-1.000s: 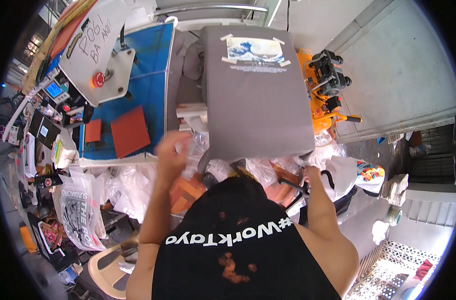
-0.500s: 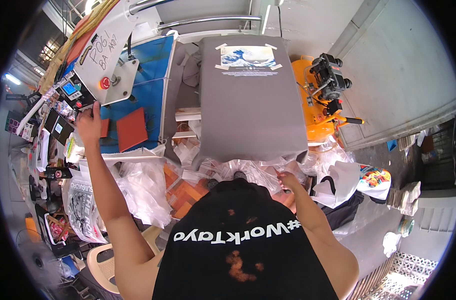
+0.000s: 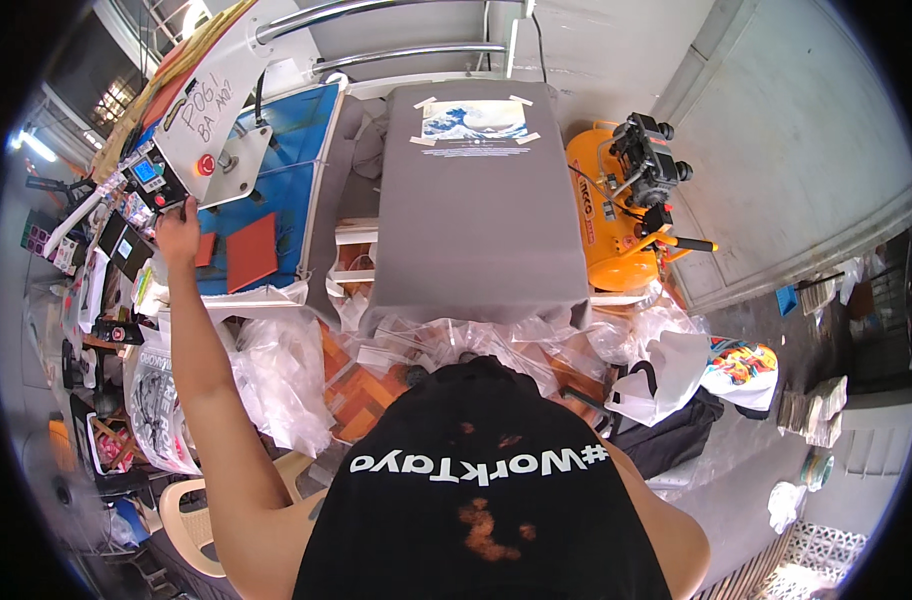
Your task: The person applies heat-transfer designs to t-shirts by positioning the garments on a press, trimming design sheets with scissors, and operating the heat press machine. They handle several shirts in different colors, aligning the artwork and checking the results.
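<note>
The left hand point(image 3: 179, 232) was held out at the lower edge of a dark control panel point(image 3: 170, 186), its fingertips brought up beside the panel's corner; whether they were closed on anything could not be told. The right hand was hidden, so its grip could not be told either. On the panel a small blue screen point(image 3: 147, 172) was lit, and to the right of it a large red button point(image 3: 207, 164) was mounted by a white plate point(image 3: 239, 168).

Below the plate, two flat reddish squares — a larger one point(image 3: 252, 252) and a smaller one point(image 3: 206, 249) — were laid on a blue surface point(image 3: 301, 180), the smaller just beside the left hand.

To the right of the blue surface, a grey cloth point(image 3: 481, 220) was spread flat in front of the person, with a wave picture point(image 3: 474, 121) fixed near its far edge by pale tape at the corners. An orange compressor point(image 3: 611, 265) was stood just to the right of the cloth, and clear plastic bags point(image 3: 281, 385) were heaped below the blue surface.
</note>
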`<action>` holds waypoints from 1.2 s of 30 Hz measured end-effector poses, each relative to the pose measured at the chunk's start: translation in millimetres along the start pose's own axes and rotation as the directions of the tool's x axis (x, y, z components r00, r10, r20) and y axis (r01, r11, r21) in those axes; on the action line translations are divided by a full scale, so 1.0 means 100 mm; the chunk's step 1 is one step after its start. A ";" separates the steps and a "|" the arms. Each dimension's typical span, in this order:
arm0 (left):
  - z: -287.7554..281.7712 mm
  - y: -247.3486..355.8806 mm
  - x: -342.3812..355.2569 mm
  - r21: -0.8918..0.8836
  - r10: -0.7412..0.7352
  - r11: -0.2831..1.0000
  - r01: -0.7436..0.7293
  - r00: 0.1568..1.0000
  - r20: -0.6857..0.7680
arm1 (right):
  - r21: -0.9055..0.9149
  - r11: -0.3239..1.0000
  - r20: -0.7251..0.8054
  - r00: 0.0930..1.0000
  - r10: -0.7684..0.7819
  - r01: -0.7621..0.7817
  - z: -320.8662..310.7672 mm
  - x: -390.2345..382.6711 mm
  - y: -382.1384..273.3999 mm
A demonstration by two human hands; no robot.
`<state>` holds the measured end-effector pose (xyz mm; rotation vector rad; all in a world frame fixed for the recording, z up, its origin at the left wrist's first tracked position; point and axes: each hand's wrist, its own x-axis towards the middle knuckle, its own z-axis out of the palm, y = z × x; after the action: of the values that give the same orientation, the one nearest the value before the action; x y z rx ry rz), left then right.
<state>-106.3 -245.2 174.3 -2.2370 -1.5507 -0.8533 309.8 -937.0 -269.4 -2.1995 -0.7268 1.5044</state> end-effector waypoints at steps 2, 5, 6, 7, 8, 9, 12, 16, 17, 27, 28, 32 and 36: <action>-0.01 -0.06 0.01 0.047 -0.027 0.999 0.024 0.998 0.055 | 0.004 1.000 -0.012 1.000 -0.014 0.014 -0.05 -0.07 0.09; 0.01 0.01 0.04 0.044 -0.034 0.999 0.029 0.992 0.118 | 0.010 0.999 -0.039 0.998 -0.039 0.039 -0.13 -0.15 0.22; 0.04 0.06 0.04 0.036 -0.024 0.999 0.021 0.997 0.077 | 0.013 0.999 -0.052 0.998 -0.047 0.048 -0.16 -0.19 0.27; 0.04 0.05 0.07 0.041 -0.026 0.999 0.022 0.995 0.098 | 0.013 0.997 -0.060 0.996 -0.069 0.070 -0.17 -0.20 0.30; 0.02 -0.01 0.10 0.050 -0.032 0.998 0.026 0.993 0.118 | 0.009 0.995 -0.061 0.993 -0.097 0.097 -0.19 -0.21 0.33; 0.00 -0.07 0.12 0.058 -0.037 0.998 0.030 0.990 0.137 | -0.004 0.992 -0.060 0.990 -0.127 0.127 -0.21 -0.21 0.35; 0.01 -0.20 0.08 0.028 -0.074 0.997 0.070 0.985 0.159 | -0.074 0.973 -0.080 0.971 -0.225 0.219 -0.27 -0.24 0.50; -0.07 -0.06 0.06 0.049 -0.120 0.992 0.112 0.974 0.192 | 0.090 0.975 -0.093 0.976 -0.196 0.205 -0.24 -0.24 0.73; -0.08 -0.02 0.08 0.047 -0.121 0.992 0.114 0.973 0.198 | 0.208 0.964 -0.078 0.986 -0.151 0.164 -0.21 -0.23 0.80; -0.11 0.16 0.19 0.066 -0.160 0.987 0.148 0.956 0.247 | -0.304 0.952 -0.544 0.828 -0.138 -0.041 0.20 -0.15 0.93; -0.10 0.14 0.16 0.068 -0.166 0.986 0.154 0.955 0.245 | -0.279 0.955 -0.573 0.816 -0.080 -0.102 0.12 -0.24 0.76; -0.04 0.01 0.05 0.144 -0.199 0.975 0.170 0.954 0.225 | -0.186 0.979 -0.444 0.896 -0.010 -0.081 -0.30 -0.53 0.18; -0.20 0.43 -0.09 0.077 -0.118 0.991 0.106 0.976 0.184 | -0.082 0.991 -0.250 0.964 0.087 -0.111 -0.54 -0.52 -0.53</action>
<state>-74.6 -279.0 189.0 -2.2557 -1.7766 -0.6234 334.5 -927.1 -181.4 -2.4702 -0.6271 1.2319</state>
